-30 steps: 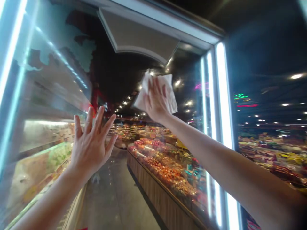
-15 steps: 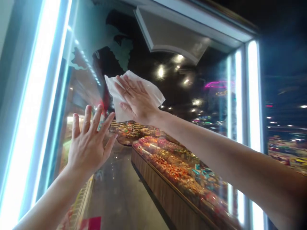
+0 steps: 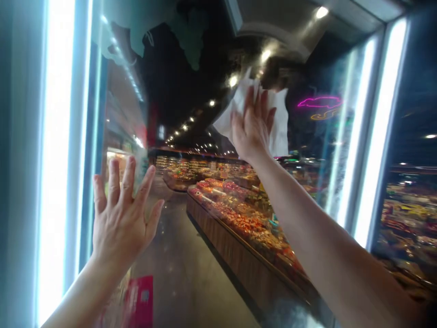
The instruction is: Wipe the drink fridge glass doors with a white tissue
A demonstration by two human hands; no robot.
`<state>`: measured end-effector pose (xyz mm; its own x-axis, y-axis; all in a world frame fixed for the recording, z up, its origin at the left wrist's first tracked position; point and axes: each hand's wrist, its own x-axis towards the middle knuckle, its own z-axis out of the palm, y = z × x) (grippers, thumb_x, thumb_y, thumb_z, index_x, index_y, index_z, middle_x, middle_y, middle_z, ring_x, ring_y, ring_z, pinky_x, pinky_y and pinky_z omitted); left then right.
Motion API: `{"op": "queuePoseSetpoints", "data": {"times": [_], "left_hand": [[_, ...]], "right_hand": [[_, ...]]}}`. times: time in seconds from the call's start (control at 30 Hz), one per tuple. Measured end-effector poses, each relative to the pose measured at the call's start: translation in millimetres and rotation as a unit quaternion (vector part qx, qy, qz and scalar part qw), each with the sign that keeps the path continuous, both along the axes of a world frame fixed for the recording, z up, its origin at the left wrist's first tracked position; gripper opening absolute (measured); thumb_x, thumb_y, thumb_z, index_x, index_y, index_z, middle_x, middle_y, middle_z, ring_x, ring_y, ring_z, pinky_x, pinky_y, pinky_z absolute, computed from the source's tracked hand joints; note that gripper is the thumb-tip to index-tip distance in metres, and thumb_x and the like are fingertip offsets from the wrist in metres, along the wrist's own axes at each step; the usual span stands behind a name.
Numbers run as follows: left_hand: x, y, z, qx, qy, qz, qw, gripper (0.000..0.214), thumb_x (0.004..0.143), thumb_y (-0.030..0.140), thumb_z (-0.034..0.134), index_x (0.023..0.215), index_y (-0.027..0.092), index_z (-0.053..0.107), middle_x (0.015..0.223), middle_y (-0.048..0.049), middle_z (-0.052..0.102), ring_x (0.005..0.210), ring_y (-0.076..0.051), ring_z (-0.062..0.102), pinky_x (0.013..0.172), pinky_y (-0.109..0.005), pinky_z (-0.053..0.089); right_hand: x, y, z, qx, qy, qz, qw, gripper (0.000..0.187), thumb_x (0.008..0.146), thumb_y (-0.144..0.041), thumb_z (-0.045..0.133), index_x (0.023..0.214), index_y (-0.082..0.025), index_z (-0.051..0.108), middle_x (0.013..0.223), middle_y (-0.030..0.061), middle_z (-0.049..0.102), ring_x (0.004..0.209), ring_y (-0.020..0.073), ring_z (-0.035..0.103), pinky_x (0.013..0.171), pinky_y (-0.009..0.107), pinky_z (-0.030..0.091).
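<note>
My right hand [image 3: 252, 127] presses a crumpled white paper towel [image 3: 279, 123] against a glass display-case door [image 3: 218, 50], high in the view. Its fingers point upward over the towel. Lower left, my left hand [image 3: 119, 214] rests flat on the same glass with its fingers spread, holding nothing. Both forearms reach forward from the bottom of the view. Part of the towel is hidden behind my right hand.
Bright vertical light strips [image 3: 56, 136] line the door frame [image 3: 370, 127]. Through the glass, a wood-fronted food counter [image 3: 225, 241] runs beside a shiny aisle floor [image 3: 191, 273]. A red sign [image 3: 138, 300] stands low, and a pink neon sign [image 3: 319, 102] glows beyond.
My right hand and the towel have moved right and slightly upward across the glass. My left hand stays flat on the glass, and the view has turned a little.
</note>
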<state>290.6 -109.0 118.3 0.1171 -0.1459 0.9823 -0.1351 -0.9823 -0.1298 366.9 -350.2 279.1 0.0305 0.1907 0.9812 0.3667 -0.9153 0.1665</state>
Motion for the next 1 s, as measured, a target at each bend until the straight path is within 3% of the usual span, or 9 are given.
{"op": "queuePoseSetpoints", "data": {"times": [0.07,0.17,0.23,0.4,0.57,0.63,0.77,0.93,1.0], "left_hand": [[-2.1,-2.1,-10.3,-0.013,0.021,-0.005,1.0,0.072,0.098,0.037,0.056,0.162,0.025,0.026,0.175,-0.0124,0.01,0.162,-0.037,-0.001,0.128,-0.072,0.01],[-4.2,-5.5,-27.8,-0.025,0.04,-0.014,0.999,0.076,0.097,0.035,0.058,0.163,0.03,0.021,0.175,-0.0084,0.006,0.162,-0.037,-0.002,0.128,-0.072,0.008],[-5.3,-9.5,-40.9,-0.035,0.053,-0.015,0.998,0.08,0.096,0.034,0.059,0.163,0.034,0.017,0.176,-0.0062,0.004,0.162,-0.037,-0.002,0.128,-0.073,0.006],[-8.7,-35.4,-82.5,-0.057,0.097,-0.028,0.993,0.084,0.094,0.029,0.063,0.162,0.041,0.016,0.176,-0.0021,0.002,0.161,-0.04,-0.005,0.126,-0.076,0.002],[-10.2,-64.7,-138.3,-0.109,0.154,-0.045,0.981,0.087,0.093,0.026,0.063,0.161,0.048,0.012,0.175,0.0016,-0.001,0.16,-0.04,-0.006,0.125,-0.078,-0.001],[-9.2,-71.6,-158.5,-0.117,0.156,-0.039,0.98,0.09,0.093,0.024,0.063,0.16,0.05,0.008,0.175,0.0029,-0.008,0.159,-0.04,-0.009,0.124,-0.079,-0.002],[-6.1,-90.7,-183.9,-0.106,0.156,-0.015,0.982,0.095,0.091,0.021,0.065,0.16,0.052,0.007,0.173,0.0052,-0.012,0.159,-0.038,-0.011,0.127,-0.075,-0.004],[0.9,-132.9,-200.2,-0.093,0.139,-0.028,0.986,0.098,0.088,0.018,0.068,0.161,0.047,0.01,0.173,0.0017,-0.012,0.158,-0.039,-0.01,0.125,-0.077,-0.002],[4.7,-148.2,-209.8,-0.087,0.136,-0.04,0.986,0.095,0.088,0.017,0.067,0.162,0.045,0.015,0.173,0.0009,-0.012,0.158,-0.039,-0.011,0.124,-0.077,-0.002]], "right_hand": [[-1.2,-4.6,-42.2,-0.011,0.006,0.005,1.0,0.066,0.11,-0.039,0.016,0.163,0.0,0.009,0.173,0.0228,0.012,0.16,0.0371,0.005,0.125,0.067,0.009],[-12.4,-3.5,-125.8,-0.241,0.026,0.058,0.969,0.064,0.108,-0.038,0.038,0.165,-0.015,0.021,0.171,0.0111,0.029,0.162,0.0282,0.009,0.13,0.063,0.005],[-16.6,-11.8,-161.7,-0.274,0.053,0.067,0.958,0.063,0.107,-0.038,0.041,0.165,-0.021,0.023,0.168,0.0077,0.037,0.162,0.0256,0.014,0.131,0.061,0.007],[-11.5,-35.7,-187.2,0.058,0.061,0.02,0.996,0.069,0.106,-0.032,0.034,0.167,-0.014,0.007,0.172,0.0171,0.023,0.162,0.0355,0.008,0.125,0.073,0.007],[-17.3,-31.6,-268.5,-0.132,0.106,0.07,0.983,0.071,0.104,-0.034,0.047,0.167,-0.023,0.017,0.167,0.0075,0.039,0.162,0.0238,0.013,0.132,0.056,0.005],[-15.2,-48.6,-299.1,-0.089,0.102,0.061,0.989,0.071,0.105,-0.031,0.044,0.168,-0.024,0.012,0.168,0.0086,0.037,0.162,0.0224,0.011,0.132,0.056,0.005],[-7.6,-80.4,-331.9,0.154,0.097,0.012,0.983,0.073,0.106,-0.024,0.033,0.166,-0.013,-0.007,0.171,0.023,0.02,0.162,0.033,0.008,0.125,0.073,0.01],[-6.9,-83.7,-374.2,0.005,0.165,0.067,0.984,0.075,0.1,-0.022,0.045,0.168,-0.025,0.013,0.168,0.0136,0.035,0.16,0.0333,0.019,0.126,0.069,0.014],[-1.9,-106.3,-391.6,0.02,0.163,0.052,0.985,0.074,0.1,-0.02,0.045,0.167,-0.026,0.016,0.168,0.0129,0.034,0.161,0.0324,0.017,0.126,0.068,0.017]]}}
